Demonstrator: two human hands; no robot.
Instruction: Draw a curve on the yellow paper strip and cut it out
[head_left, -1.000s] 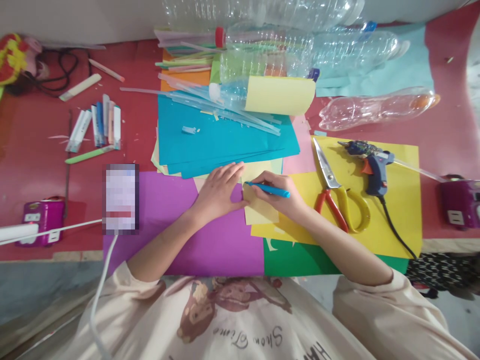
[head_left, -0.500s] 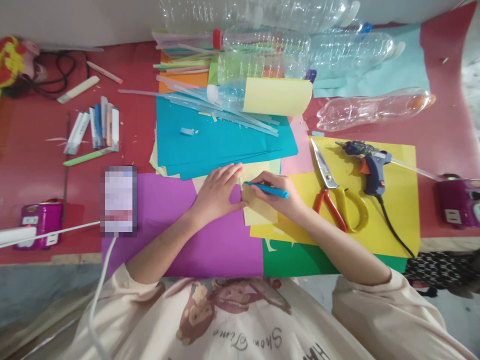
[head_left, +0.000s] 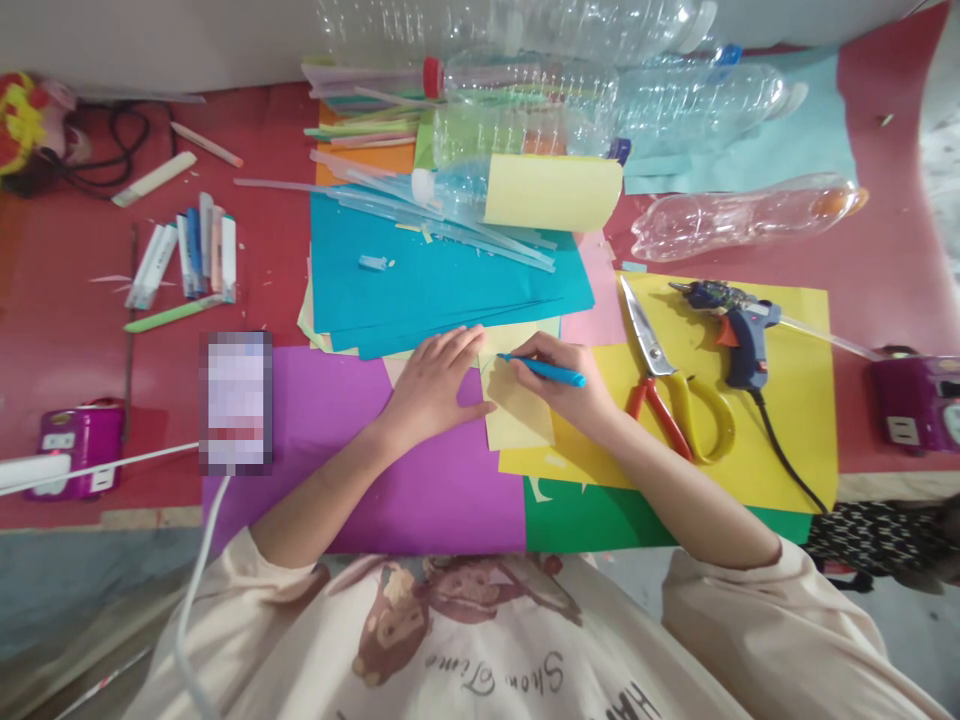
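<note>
My right hand (head_left: 566, 385) is closed round a blue pen (head_left: 546, 371), its tip on a pale yellow paper piece (head_left: 519, 418). My left hand (head_left: 435, 385) lies flat with its fingers spread, pressing the left edge of that paper where it overlaps a purple sheet (head_left: 390, 470). Under the pale piece are a bright yellow sheet (head_left: 795, 400) and a green sheet (head_left: 600, 515). A stack of blue paper (head_left: 442, 285) lies just beyond both hands.
Red-handled scissors (head_left: 667, 385) and a blue glue gun (head_left: 739, 325) lie on the yellow sheet to the right. Clear plastic bottles (head_left: 742, 215), one wrapped in yellow paper (head_left: 551, 190), fill the back. Markers (head_left: 191, 255) and a phone (head_left: 236, 400) are at left; purple power strips (head_left: 75, 440) sit at both sides.
My right hand has moved the pen slightly up and to the right across the pale yellow paper. My left hand has stayed pressed in place.
</note>
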